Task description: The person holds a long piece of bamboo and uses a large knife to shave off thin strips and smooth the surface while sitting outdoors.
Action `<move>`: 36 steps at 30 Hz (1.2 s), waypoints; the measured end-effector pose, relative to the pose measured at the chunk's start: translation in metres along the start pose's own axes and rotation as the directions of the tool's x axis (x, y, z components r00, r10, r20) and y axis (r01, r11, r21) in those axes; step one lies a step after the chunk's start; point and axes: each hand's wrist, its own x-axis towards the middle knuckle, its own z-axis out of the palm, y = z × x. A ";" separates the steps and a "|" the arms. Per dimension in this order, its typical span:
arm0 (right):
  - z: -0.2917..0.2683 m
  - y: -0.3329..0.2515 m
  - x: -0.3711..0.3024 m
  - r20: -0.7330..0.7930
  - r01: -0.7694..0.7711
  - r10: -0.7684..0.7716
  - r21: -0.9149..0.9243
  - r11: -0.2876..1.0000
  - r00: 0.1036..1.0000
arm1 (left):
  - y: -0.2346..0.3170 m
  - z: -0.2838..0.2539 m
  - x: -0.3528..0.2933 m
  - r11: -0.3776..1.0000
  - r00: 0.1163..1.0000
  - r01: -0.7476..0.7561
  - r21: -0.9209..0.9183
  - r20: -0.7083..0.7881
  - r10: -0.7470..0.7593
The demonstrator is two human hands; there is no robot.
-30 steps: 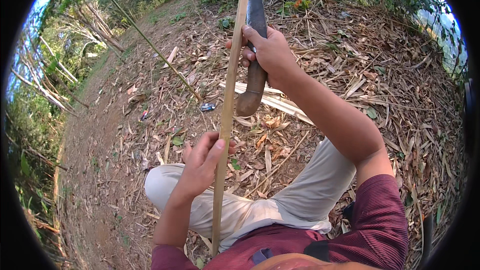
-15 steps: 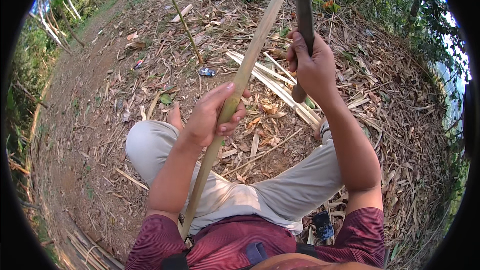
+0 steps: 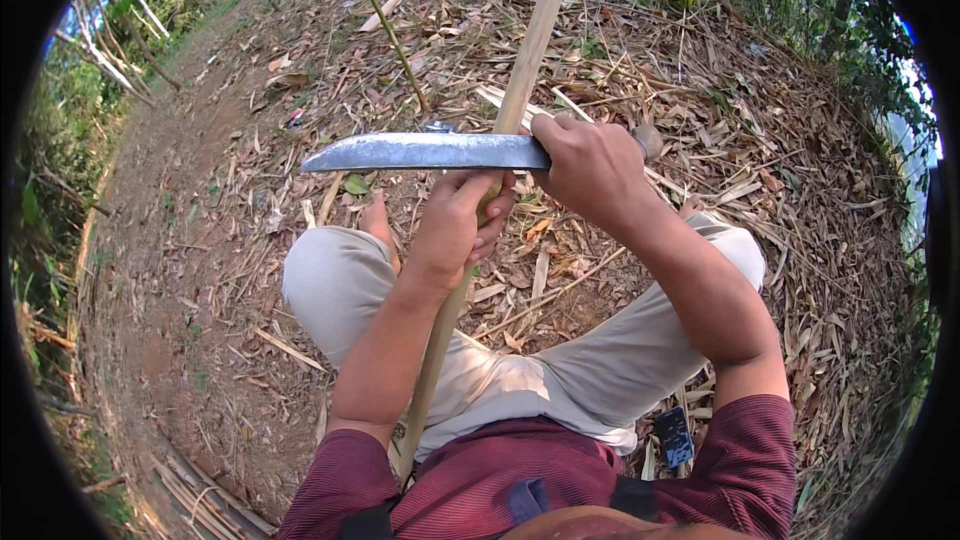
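Note:
A long pale bamboo strip (image 3: 540, 30) slants from my lap up past the far edge of the view. My left hand (image 3: 462, 223) is wrapped round it near its middle. In my right hand (image 3: 595, 162) is the handle of a machete (image 3: 420, 152), its broad grey blade pointing left. The blade lies across the strip just above my left fingers and hides a short piece of it. Whether the edge bites into the bamboo I cannot tell. The rounded handle end shows past my right hand.
Split bamboo pieces (image 3: 660, 180) lie on the leaf-strewn ground beyond my right knee. A dark phone-like object (image 3: 674, 437) rests by my right hip. A thin green stem (image 3: 395, 40) stands ahead, and a bundle of sticks (image 3: 205, 495) lies at the lower left.
The machete has swung from upright down to level, with its blade now across the bamboo strip. My right hand has come in toward my left, which still grips the strip.

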 end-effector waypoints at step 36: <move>0.013 0.006 -0.009 0.086 -0.031 0.029 0.026 0.999 0.996 | -0.015 -0.009 0.001 0.997 0.998 0.050 0.062 0.023 -0.051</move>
